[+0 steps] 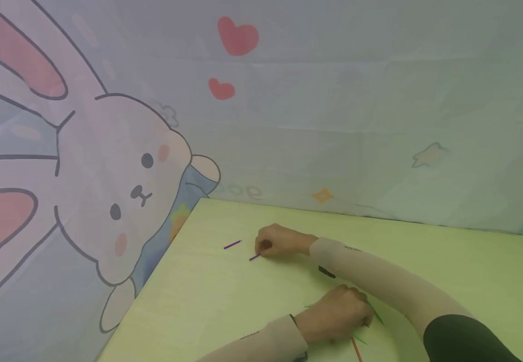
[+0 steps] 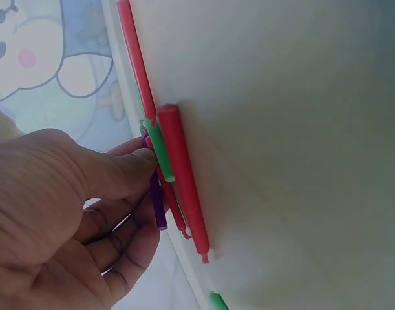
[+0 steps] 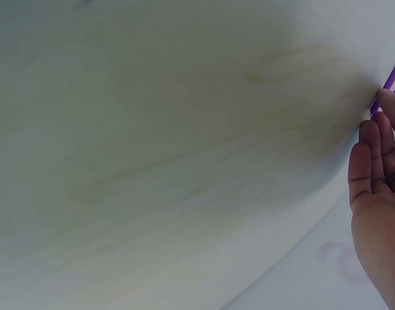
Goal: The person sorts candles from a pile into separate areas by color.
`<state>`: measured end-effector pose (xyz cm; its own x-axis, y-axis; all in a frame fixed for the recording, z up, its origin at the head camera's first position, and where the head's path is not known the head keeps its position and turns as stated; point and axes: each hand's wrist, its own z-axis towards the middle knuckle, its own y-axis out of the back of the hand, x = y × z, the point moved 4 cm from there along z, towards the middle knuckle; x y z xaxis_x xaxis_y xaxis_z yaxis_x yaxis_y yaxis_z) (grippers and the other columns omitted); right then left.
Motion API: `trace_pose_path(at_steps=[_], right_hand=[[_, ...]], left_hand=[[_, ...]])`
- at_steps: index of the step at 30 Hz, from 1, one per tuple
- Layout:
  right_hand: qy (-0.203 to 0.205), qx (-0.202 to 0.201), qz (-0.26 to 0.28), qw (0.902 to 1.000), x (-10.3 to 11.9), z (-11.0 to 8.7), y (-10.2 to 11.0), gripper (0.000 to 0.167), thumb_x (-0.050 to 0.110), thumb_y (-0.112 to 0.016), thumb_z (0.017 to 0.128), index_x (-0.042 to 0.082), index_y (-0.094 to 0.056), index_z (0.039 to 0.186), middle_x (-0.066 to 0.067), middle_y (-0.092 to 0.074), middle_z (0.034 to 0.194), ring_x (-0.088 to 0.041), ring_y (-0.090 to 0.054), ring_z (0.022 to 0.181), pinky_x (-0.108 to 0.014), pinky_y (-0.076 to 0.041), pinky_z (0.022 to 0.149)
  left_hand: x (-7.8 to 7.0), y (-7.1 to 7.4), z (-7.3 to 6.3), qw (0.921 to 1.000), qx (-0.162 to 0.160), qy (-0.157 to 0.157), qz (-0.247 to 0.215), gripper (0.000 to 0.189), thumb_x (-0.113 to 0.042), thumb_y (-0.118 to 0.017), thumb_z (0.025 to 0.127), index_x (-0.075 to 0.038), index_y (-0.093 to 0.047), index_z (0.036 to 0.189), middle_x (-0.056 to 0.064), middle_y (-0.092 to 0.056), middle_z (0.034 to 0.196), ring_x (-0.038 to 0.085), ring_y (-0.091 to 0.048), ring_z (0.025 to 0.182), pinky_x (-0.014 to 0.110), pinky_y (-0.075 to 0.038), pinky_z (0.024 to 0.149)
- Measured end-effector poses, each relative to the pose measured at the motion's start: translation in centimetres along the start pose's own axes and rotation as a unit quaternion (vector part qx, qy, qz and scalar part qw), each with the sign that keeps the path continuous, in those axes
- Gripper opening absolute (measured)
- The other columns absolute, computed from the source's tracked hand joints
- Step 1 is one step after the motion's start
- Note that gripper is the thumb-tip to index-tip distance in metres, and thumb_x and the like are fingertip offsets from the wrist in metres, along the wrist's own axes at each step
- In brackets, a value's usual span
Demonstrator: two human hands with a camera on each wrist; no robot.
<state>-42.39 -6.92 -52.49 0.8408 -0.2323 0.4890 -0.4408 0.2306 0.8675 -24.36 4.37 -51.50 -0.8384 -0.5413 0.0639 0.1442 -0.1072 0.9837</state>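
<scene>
In the left wrist view my left hand (image 2: 61, 200) pinches a slim purple stick (image 2: 160, 203) between thumb and fingers. Close by are a thick red stick (image 2: 186, 187) with a small nub at its end, a green stick (image 2: 161, 152) and another red stick (image 2: 138, 61). The head view shows this left hand (image 1: 336, 312) low over the table, hiding part of the sticks. Farther left and back, my right hand (image 1: 280, 241) grips a purple stick (image 1: 254, 257) at the tabletop; its thumb and fingertips hold the purple stick (image 3: 391, 77) in the right wrist view.
Another purple stick (image 1: 232, 245) lies left of the right hand. Green sticks (image 1: 377, 314) and an orange-red stick (image 1: 356, 349) lie around the left hand. The pale yellow table (image 1: 469, 266) meets a cloth backdrop (image 1: 379, 100) printed with a rabbit and hearts. The right forearm passes beyond the left hand.
</scene>
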Motion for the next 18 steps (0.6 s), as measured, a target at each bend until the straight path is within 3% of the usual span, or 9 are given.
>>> trace_pose_path(at_steps=[8, 18], right_hand=[[-0.005, -0.008, -0.007, 0.9999, -0.2, -1.0, 0.5, 0.008, 0.01, -0.084, 0.1, 0.016, -0.083, 0.106, 0.006, -0.071, 0.099, -0.003, -0.063, 0.091, -0.022, -0.057, 0.086], [-0.028, -0.029, 0.0, 0.9992, -0.6, -2.4, 1.8, 0.013, 0.009, -0.078, 0.103, 0.014, -0.083, 0.114, 0.005, -0.075, 0.107, -0.007, -0.069, 0.099, -0.025, -0.059, 0.091]], left_hand=[[-0.2, -0.1, 0.3, 0.9999, 0.004, -0.01, 0.012, 0.009, -0.028, -0.089, 0.093, -0.036, -0.088, 0.097, -0.019, -0.077, 0.092, -0.007, -0.065, 0.079, 0.009, -0.047, 0.076], [-0.2, 0.3, 0.6, 0.9989, -0.028, -0.023, 0.031, 0.007, -0.035, -0.089, 0.09, -0.036, -0.088, 0.098, -0.018, -0.078, 0.092, -0.005, -0.068, 0.081, 0.01, -0.046, 0.072]])
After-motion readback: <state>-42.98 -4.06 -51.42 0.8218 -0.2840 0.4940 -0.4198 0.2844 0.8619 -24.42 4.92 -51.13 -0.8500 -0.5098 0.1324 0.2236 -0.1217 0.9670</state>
